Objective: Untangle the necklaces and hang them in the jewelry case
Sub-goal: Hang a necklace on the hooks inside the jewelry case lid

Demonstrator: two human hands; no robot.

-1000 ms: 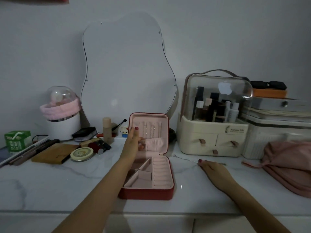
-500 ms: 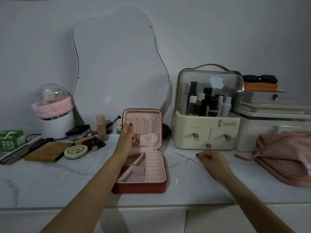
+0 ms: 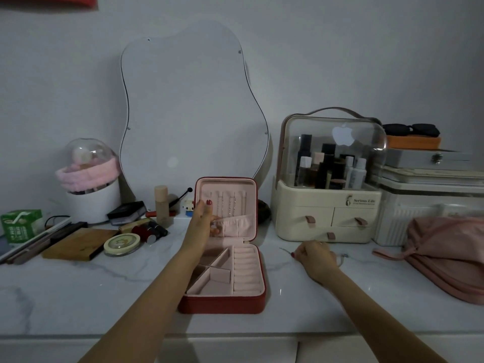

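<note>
A red jewelry case (image 3: 222, 302) with pink lining stands open on the marble counter, its lid upright. One thin chain (image 3: 231, 206) hangs from the hooks inside the lid. My left hand (image 3: 203, 221) holds the lid's left side, thumb at the edge and fingers at the gathered pink pocket (image 3: 237, 226). To the right of the case, my right hand (image 3: 315, 258) pinches a thin silver necklace (image 3: 285, 250) lying on the counter; more of the chain shows at the hand's right side.
A cream cosmetics organiser (image 3: 324, 218) with a clear dome stands behind my right hand. A pink pouch (image 3: 445, 252) lies at far right. A wavy mirror (image 3: 193, 106) leans on the wall. Cosmetics, a round tin (image 3: 121, 243) and a wooden board (image 3: 78, 243) crowd the left.
My right hand has curled its fingers and gathered the silver necklace on the counter, drawing it nearer. My left hand stays on the case lid.
</note>
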